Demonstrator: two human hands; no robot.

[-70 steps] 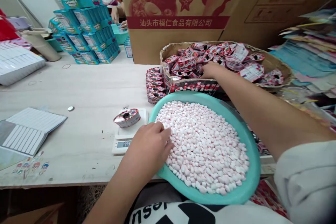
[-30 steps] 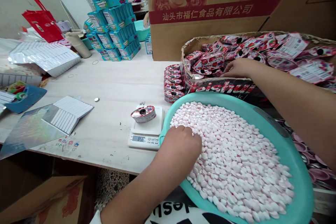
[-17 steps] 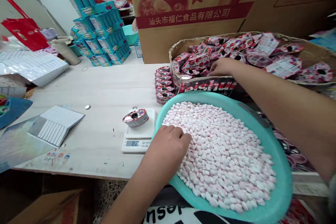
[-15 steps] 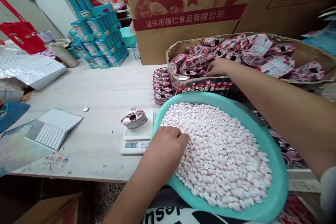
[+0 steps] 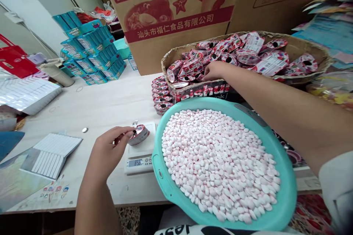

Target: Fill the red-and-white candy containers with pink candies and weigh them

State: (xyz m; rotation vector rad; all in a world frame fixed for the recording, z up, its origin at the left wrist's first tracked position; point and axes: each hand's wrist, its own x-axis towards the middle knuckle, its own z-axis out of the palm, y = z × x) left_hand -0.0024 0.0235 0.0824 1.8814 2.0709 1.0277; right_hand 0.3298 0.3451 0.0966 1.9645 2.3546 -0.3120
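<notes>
My left hand [image 5: 110,145] is at the white digital scale [image 5: 141,148], its thumb and fingers closed on an oval printed candy tin [image 5: 140,136] with a dark round opening on top. The scale's display reads 85.6. My right hand [image 5: 214,72] reaches into a cut-down cardboard box [image 5: 168,57] full of similar oval tins [image 5: 248,57]. Its fingers are curled down among them; the fingertips and whatever they grip are hidden. In front of me sits a turquoise basin [image 5: 286,191] holding many small pale pink-white candies [image 5: 217,161].
Several oval tins [image 5: 162,99] are stacked left of the box. Turquoise cartons [image 5: 95,57] rise at the back left. A large printed carton [image 5: 176,44] stands behind. A small round disc [image 5: 85,130] and a white-striped folded sheet [image 5: 56,150] lie on the table's left side.
My left hand has moved left from the candies in the basin to the tin on the scale and closed on it. My right hand stays in the box. The view has shifted slightly.
</notes>
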